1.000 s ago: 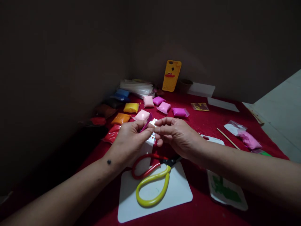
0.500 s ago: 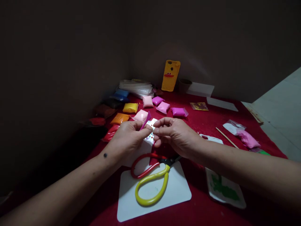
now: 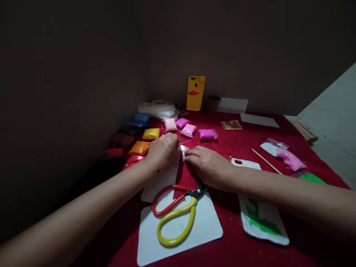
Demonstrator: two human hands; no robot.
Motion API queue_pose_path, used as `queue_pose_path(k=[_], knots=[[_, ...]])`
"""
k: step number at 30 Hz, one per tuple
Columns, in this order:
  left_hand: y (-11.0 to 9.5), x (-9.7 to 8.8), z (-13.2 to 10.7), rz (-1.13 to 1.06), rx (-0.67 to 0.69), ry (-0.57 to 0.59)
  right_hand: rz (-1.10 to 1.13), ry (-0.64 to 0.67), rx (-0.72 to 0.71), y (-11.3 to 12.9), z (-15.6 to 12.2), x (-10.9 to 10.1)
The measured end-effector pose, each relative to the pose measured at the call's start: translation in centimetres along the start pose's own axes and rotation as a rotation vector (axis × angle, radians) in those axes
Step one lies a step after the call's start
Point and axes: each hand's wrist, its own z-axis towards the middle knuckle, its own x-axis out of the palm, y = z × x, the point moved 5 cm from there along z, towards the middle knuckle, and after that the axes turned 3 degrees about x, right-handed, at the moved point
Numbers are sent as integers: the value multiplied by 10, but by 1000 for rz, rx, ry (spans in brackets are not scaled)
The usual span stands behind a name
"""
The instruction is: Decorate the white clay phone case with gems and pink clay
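My left hand (image 3: 164, 150) is closed, palm down, with a thin magenta plastic tool (image 3: 185, 142) jutting out past its fingers. My right hand (image 3: 210, 165) lies low beside it, fingers together and pinching the edge of a small shiny packet with tiny coloured dots (image 3: 183, 149). Most of that packet is hidden between the hands. Just below them rest scissors (image 3: 178, 211) with one red and one yellow handle, partly over a white card (image 3: 203, 230). Under my right forearm lies a white phone case (image 3: 247, 165) with green clay on it.
Bags of coloured clay, among them yellow (image 3: 151, 133), orange (image 3: 139, 148) and magenta (image 3: 207, 134), lie beyond my hands. A yellow phone case (image 3: 195, 93) leans on the wall beside a brown pot (image 3: 213, 102). A wooden stick (image 3: 267, 161) and a pink clay bag (image 3: 292, 160) are to the right.
Both hands have come down toward the cloth and turned palm down. The dotted packet, held up in view before, is now lower and mostly covered. The magenta tool has tipped from upright to nearly level.
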Motion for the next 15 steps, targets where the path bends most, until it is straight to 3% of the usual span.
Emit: queue_pose_path(k=[7,15], knots=[[-10,18,-2,197,94,112,-151,58,-34,-2,-3,8],[-13,20,-1,174,133,201,-234,126,-43,0,-5,12]])
